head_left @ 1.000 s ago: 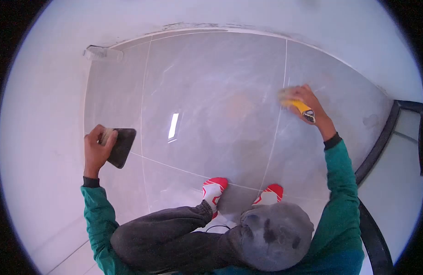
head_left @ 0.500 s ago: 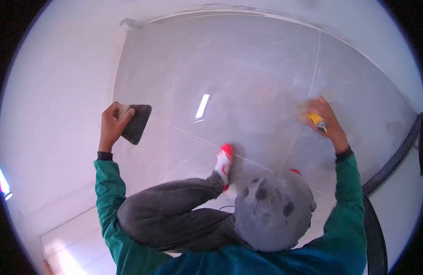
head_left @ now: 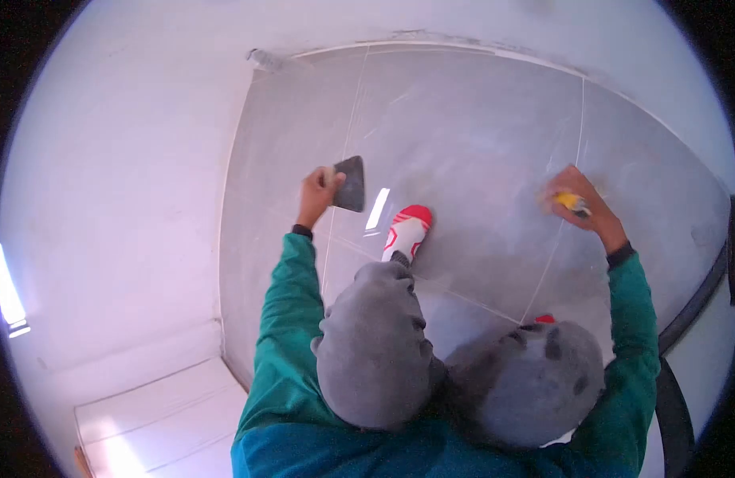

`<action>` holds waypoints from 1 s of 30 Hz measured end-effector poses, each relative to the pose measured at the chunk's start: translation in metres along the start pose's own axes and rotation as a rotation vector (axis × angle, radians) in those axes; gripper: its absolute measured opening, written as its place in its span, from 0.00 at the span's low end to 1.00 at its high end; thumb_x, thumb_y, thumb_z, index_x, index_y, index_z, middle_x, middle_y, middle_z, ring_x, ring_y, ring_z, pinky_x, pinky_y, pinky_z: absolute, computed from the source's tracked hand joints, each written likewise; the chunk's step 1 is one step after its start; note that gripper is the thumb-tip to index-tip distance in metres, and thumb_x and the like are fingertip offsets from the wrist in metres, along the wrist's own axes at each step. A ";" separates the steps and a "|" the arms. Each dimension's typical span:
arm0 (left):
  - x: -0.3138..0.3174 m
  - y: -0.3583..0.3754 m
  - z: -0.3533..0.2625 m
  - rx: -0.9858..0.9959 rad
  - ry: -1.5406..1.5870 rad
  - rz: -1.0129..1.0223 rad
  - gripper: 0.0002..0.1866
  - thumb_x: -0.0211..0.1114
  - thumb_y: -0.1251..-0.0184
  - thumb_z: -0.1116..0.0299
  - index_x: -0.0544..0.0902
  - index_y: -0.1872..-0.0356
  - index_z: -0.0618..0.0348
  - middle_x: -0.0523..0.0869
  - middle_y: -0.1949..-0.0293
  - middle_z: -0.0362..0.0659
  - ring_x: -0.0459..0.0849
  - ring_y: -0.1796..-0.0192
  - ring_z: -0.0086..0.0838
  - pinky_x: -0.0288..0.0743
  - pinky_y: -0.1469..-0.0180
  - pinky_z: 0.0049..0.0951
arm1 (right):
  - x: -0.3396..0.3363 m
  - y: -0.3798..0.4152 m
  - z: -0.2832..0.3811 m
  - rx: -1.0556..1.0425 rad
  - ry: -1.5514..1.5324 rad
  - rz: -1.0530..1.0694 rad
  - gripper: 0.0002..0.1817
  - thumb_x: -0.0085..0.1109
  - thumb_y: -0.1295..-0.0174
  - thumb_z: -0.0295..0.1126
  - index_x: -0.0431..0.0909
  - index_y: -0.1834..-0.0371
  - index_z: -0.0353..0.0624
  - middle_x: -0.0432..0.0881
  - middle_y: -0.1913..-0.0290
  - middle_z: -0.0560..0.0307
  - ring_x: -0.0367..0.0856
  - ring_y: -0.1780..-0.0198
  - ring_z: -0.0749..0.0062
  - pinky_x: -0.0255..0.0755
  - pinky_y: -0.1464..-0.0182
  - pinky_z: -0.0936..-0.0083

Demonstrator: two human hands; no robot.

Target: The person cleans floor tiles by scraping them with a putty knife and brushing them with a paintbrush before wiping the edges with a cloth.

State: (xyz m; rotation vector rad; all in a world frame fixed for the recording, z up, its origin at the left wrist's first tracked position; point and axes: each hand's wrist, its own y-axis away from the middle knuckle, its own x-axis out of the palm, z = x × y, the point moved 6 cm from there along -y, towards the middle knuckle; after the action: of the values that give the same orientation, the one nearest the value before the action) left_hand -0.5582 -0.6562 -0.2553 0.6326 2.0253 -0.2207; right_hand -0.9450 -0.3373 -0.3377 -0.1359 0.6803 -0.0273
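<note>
Left hand (head_left: 316,195) is pinching a dark scraper (head_left: 351,184) at 11 o'clock; right hand (head_left: 576,203), at 2 o'clock, is clenched around a yellow-handled tool (head_left: 575,205) on the grout line (head_left: 560,231). Squatting on glossy floor tiles (head_left: 479,135), a shoe (head_left: 406,231) could slip, or the tool could skid off and scratch.

A bare room under finishing work — large glossy grey floor tiles (head_left: 479,135) with pale grout lines, plain white walls (head_left: 120,175) from nine to twelve o'clock, dust-smeared surface.
</note>
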 end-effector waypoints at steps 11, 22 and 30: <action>0.248 0.002 -0.115 0.314 0.239 0.497 0.19 0.62 0.50 0.55 0.75 0.64 0.62 0.78 0.66 0.55 0.78 0.63 0.50 0.71 0.60 0.42 | -0.083 0.068 0.039 0.330 0.063 -0.245 0.06 0.54 0.46 0.31 0.75 0.67 0.42 0.76 0.61 0.53 0.71 0.54 0.59 0.62 0.48 0.65; 0.063 -0.231 0.078 0.074 0.085 0.067 0.21 0.61 0.48 0.50 0.75 0.70 0.62 0.78 0.73 0.52 0.79 0.68 0.44 0.71 0.67 0.42 | -0.097 0.054 0.116 0.845 0.007 -0.443 0.10 0.49 0.43 0.33 0.74 0.65 0.38 0.72 0.55 0.52 0.68 0.49 0.64 0.58 0.44 0.69; 0.257 -0.098 -0.149 0.527 0.284 0.692 0.16 0.58 0.49 0.60 0.73 0.62 0.59 0.79 0.69 0.54 0.78 0.63 0.48 0.70 0.63 0.45 | -0.088 -0.016 0.159 1.003 0.233 -0.313 0.10 0.52 0.43 0.34 0.75 0.64 0.39 0.72 0.52 0.50 0.68 0.48 0.63 0.57 0.42 0.69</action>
State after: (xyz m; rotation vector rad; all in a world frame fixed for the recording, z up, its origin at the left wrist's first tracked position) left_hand -0.8238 -0.5912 -0.4063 1.7288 1.8799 -0.2560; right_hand -0.9127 -0.3287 -0.1581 0.7371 0.8028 -0.6830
